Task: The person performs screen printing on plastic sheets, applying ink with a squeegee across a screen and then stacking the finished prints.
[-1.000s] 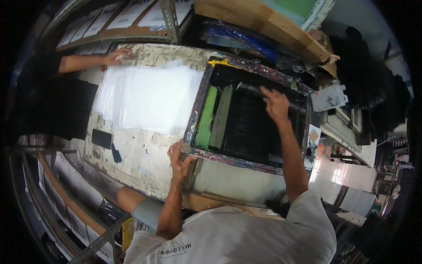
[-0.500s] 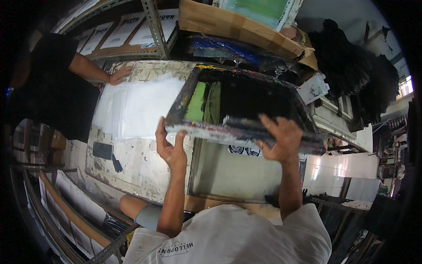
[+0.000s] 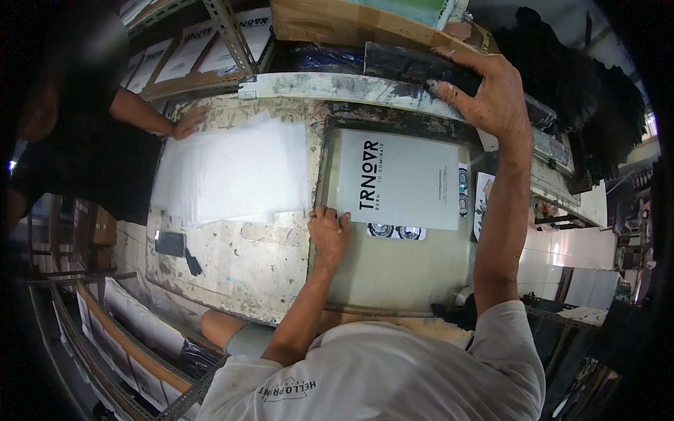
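Note:
A dark bar that looks like a squeegee (image 3: 400, 67) is under my right hand (image 3: 484, 95), its fingers over the top and its thumb on the near face. It lies against the raised printing screen frame (image 3: 309, 85), seen almost edge-on with its pale, paint-stained side toward me. On the glassy printing bed (image 3: 393, 277) below rests a translucent white plastic bag (image 3: 414, 182) with black printed lettering. My left hand (image 3: 328, 231) is at the bed's left edge by the bag's near left corner, fingers bent but apart. Whether it touches the bag I cannot tell.
A stack of blank translucent bags (image 3: 242, 172) lies left of the bed on the paint-flecked table (image 3: 246, 266). A co-worker's hand (image 3: 188, 123) rests by its far edge. A phone (image 3: 170, 243) is nearer. Racks of printed bags (image 3: 184, 52) and a cardboard box (image 3: 337, 24) stand behind.
The screen frame has swung up and away from me, uncovering the bed with the printed bag. My left hand has let go of the frame and come down to the bed's left edge.

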Demonstrator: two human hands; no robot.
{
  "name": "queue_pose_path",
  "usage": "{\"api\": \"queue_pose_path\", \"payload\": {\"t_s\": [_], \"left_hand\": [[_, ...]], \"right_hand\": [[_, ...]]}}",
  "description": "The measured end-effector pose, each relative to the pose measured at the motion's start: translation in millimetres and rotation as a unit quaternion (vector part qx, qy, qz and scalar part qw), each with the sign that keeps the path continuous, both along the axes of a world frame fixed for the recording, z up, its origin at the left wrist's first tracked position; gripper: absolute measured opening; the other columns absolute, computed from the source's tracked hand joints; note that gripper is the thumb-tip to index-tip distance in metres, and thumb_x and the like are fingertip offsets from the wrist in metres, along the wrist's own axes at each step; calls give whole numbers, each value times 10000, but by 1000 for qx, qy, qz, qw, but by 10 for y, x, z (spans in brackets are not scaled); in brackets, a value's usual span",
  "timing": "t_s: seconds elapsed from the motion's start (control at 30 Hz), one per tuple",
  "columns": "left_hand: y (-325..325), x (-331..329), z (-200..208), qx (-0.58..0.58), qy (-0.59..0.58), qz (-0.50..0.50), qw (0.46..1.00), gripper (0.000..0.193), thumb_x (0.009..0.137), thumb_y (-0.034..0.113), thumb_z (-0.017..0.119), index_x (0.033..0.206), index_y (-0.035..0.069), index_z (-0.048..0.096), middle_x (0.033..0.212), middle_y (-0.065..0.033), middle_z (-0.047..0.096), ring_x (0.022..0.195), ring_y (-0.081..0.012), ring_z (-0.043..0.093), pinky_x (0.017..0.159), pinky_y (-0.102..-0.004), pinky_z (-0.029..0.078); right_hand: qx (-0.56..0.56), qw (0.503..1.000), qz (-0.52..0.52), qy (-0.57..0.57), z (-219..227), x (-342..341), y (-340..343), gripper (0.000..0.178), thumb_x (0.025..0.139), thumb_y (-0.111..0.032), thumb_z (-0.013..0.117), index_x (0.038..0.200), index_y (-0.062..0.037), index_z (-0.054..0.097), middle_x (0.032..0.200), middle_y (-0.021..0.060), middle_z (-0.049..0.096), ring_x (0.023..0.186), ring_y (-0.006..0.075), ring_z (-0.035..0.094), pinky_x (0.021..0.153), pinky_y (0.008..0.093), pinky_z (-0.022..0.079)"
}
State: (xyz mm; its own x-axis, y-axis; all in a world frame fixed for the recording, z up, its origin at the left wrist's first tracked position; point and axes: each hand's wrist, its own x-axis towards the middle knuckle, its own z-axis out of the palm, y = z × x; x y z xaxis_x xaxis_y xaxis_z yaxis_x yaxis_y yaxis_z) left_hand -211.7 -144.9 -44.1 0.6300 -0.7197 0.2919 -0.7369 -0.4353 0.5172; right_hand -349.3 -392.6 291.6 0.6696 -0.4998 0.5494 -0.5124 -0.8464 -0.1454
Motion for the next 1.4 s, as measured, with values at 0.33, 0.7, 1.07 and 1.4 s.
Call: {"api": "queue_pose_path", "payload": {"t_s": [0.33,0.7,1.07,1.4], "left_hand": [[-173,134,405,-188,233,37,954,135,881,95,699,844,0,611,834,-137,621,796,-313,570,710,-423,445],[1205,1790,108,-220,169,193,941,192,980,183,632,907,8,657,792,-25,595,748,-138,478,682,-308,411],[1805,2282,351,-209,-159,439,859,277,918,186,677,1078,-33,620,1112,-205,602,1049,-370,549,918,-473,436],[232,820,504,-149,-56,-32,987,204,787,121,805,975,94,732,1005,-53,675,980,-276,596,852,-407,427]], "right_hand": [[-25,999,-41,-1,35,29,-87,585,714,-488,851,1119,-75,766,995,180,753,883,293,735,818,391,566],[19,999,-31,-11,58,16,-45,534,692,-394,865,1140,-122,762,1048,166,751,968,298,718,895,408,531],[24,999,-23,15,39,8,-60,540,726,-426,845,1153,-107,757,1036,158,757,981,292,715,895,415,524],[63,998,-6,-4,62,13,-68,539,727,-389,853,1162,-89,750,1053,159,754,1011,313,700,912,411,516]]}}
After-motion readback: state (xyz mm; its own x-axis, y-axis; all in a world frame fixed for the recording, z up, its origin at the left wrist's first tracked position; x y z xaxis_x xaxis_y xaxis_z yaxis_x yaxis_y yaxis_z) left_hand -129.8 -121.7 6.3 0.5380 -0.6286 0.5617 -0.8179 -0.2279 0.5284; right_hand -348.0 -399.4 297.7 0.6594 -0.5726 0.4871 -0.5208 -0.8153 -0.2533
